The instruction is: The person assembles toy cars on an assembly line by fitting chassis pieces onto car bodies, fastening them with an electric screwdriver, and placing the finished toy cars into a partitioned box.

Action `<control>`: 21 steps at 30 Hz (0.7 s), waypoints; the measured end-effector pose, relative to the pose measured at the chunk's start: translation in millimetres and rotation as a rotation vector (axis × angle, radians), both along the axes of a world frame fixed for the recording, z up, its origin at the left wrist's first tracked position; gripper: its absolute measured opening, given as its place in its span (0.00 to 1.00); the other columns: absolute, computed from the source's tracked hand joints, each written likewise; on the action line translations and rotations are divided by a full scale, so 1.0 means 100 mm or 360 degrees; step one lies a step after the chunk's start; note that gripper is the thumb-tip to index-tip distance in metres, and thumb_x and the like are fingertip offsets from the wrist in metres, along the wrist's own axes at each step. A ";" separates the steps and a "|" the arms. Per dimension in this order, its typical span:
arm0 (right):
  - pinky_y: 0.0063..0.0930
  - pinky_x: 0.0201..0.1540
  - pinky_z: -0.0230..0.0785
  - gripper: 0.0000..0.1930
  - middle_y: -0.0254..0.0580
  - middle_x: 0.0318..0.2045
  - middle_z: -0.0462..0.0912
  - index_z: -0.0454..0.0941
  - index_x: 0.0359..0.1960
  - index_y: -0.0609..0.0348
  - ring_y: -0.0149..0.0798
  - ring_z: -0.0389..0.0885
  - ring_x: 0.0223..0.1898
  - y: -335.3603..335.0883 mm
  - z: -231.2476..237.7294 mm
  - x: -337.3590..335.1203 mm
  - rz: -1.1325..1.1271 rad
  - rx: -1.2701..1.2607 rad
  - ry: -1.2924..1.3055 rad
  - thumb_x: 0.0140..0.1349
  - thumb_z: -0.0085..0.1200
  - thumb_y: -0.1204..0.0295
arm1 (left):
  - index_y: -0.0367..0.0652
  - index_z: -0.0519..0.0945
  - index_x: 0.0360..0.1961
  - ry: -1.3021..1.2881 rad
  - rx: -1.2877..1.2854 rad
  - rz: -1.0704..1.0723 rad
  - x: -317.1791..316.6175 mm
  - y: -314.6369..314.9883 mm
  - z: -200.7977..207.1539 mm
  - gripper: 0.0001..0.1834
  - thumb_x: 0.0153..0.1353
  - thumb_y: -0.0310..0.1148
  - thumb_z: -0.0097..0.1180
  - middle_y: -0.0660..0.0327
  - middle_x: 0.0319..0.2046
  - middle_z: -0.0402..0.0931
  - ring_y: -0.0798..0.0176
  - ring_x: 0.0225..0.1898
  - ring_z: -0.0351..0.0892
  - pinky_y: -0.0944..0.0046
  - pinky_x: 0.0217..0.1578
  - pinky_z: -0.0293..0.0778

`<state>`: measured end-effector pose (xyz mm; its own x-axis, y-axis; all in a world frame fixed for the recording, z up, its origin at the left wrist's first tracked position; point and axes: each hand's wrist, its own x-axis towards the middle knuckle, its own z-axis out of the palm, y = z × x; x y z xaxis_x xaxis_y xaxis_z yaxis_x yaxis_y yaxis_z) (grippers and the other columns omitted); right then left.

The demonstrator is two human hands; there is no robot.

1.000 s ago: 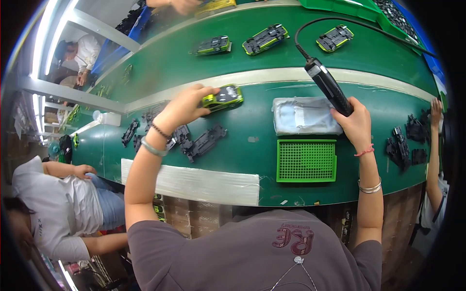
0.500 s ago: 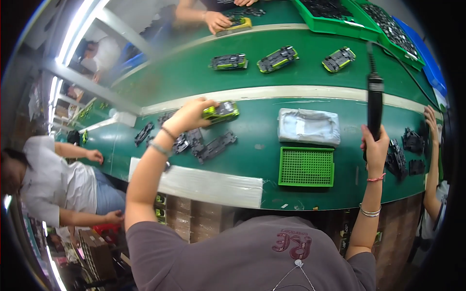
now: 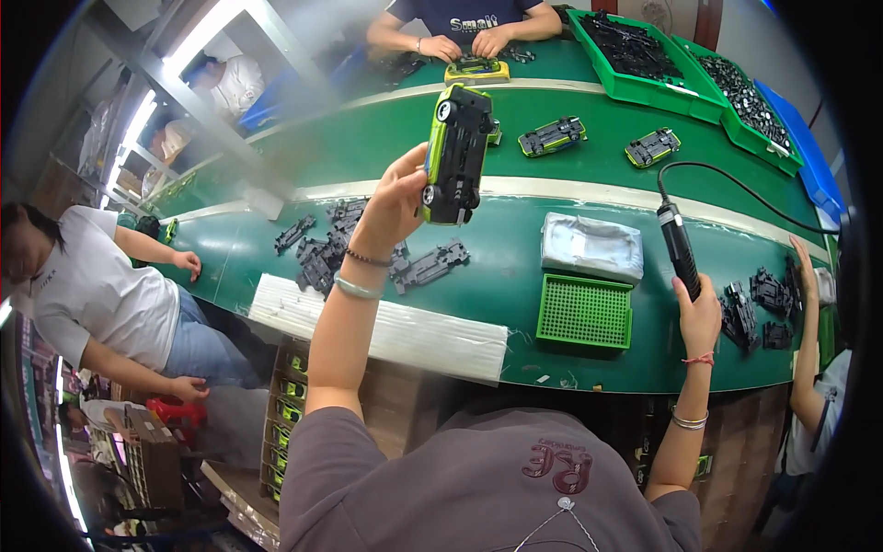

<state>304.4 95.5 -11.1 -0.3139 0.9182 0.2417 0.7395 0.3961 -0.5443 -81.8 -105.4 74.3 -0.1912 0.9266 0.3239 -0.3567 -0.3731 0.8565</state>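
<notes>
My left hand (image 3: 395,195) is closed on a lime-green toy car (image 3: 457,152), raised on end over the far part of the bench with its black underside and wheels showing. In my right hand (image 3: 699,317) is a black electric screwdriver (image 3: 676,241), its corded end pointing away from me. The tool's lower end is hidden by the hand. Between the hands lie a pale blue padded tray (image 3: 591,247) and a green perforated basket (image 3: 585,313). Below my left hand, several black chassis parts (image 3: 430,265) are spread on the green bench.
More toy cars (image 3: 552,136) lie on the far green strip. A person across works on a yellow fixture (image 3: 477,77). Green bins (image 3: 635,55) of black parts and small pieces stand far right. Black parts (image 3: 739,316) sit beside my right hand. A person stands at left.
The toy car has been lifted off the bench and turned up on end in my left hand. The screwdriver has tilted, its corded end swinging left and lower.
</notes>
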 end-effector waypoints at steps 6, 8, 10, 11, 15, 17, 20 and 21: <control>0.39 0.37 0.69 0.22 0.47 0.35 0.76 0.72 0.43 0.61 0.49 0.75 0.38 -0.10 -0.09 -0.07 -0.0065 0.0402 -0.0430 0.55 0.54 0.55 | 0.34 0.61 0.58 0.0519 -0.0426 0.0396 -0.58 -0.26 -0.04 0.31 0.53 0.30 0.57 0.54 0.43 0.74 0.64 0.41 0.78 0.66 0.40 0.77; 0.38 0.39 0.68 0.22 0.45 0.38 0.74 0.71 0.44 0.61 0.48 0.73 0.42 -0.12 -0.04 -0.14 -0.0103 0.0281 -0.0537 0.54 0.56 0.58 | 0.35 0.62 0.58 0.0901 -0.0766 0.0656 -0.89 -0.28 0.02 0.32 0.53 0.30 0.59 0.52 0.41 0.76 0.63 0.38 0.78 0.66 0.36 0.77; 0.37 0.39 0.68 0.22 0.45 0.38 0.74 0.71 0.44 0.61 0.48 0.73 0.41 -0.09 -0.07 -0.16 -0.0090 0.0299 -0.0564 0.54 0.56 0.58 | 0.33 0.63 0.56 0.1307 -0.1092 0.0819 -1.26 -0.27 0.03 0.30 0.54 0.30 0.59 0.48 0.37 0.77 0.59 0.35 0.79 0.64 0.32 0.77; 0.37 0.39 0.68 0.22 0.45 0.37 0.74 0.71 0.44 0.61 0.48 0.73 0.41 -0.08 -0.10 -0.15 -0.0080 0.0318 -0.0590 0.53 0.57 0.59 | 0.31 0.63 0.55 0.1392 -0.1230 0.0859 -1.42 -0.25 0.01 0.30 0.52 0.29 0.59 0.48 0.35 0.77 0.60 0.33 0.80 0.65 0.33 0.77; 0.38 0.40 0.67 0.22 0.46 0.37 0.74 0.71 0.44 0.62 0.49 0.73 0.41 -0.04 -0.12 -0.14 -0.0065 0.0274 -0.0537 0.55 0.55 0.58 | 0.44 0.74 0.48 0.2509 -0.1580 0.0996 -2.10 -0.22 -0.11 0.28 0.41 0.31 0.66 0.56 0.24 0.77 0.64 0.25 0.76 0.64 0.28 0.70; 0.38 0.40 0.67 0.21 0.45 0.37 0.74 0.71 0.44 0.62 0.49 0.72 0.41 -0.05 -0.11 -0.17 -0.0082 0.0258 -0.0537 0.55 0.54 0.59 | 0.44 0.74 0.44 0.2483 -0.1668 0.0926 -2.34 -0.20 -0.18 0.28 0.38 0.31 0.68 0.57 0.22 0.76 0.63 0.25 0.75 0.62 0.28 0.70; 0.37 0.41 0.66 0.20 0.45 0.37 0.74 0.71 0.44 0.61 0.48 0.72 0.41 -0.04 -0.09 -0.20 -0.0124 0.0198 -0.0536 0.56 0.54 0.60 | 0.44 0.74 0.44 0.2721 -0.1752 0.0654 -2.42 0.09 -0.25 0.30 0.36 0.34 0.70 0.53 0.31 0.78 0.55 0.35 0.77 0.59 0.37 0.72; 0.37 0.41 0.66 0.20 0.45 0.37 0.74 0.71 0.44 0.61 0.48 0.72 0.41 -0.03 -0.07 -0.24 -0.0112 0.0192 -0.0538 0.56 0.54 0.60 | 0.44 0.74 0.44 0.2717 -0.1767 0.0652 -2.50 0.19 -0.30 0.30 0.36 0.34 0.70 0.53 0.31 0.78 0.55 0.35 0.77 0.59 0.37 0.72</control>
<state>280.8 92.1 -18.2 -0.3316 0.9116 0.2430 0.8975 0.3842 -0.2167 -331.5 -86.2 44.0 -0.5706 0.8010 -0.1812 0.8108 0.5845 0.0306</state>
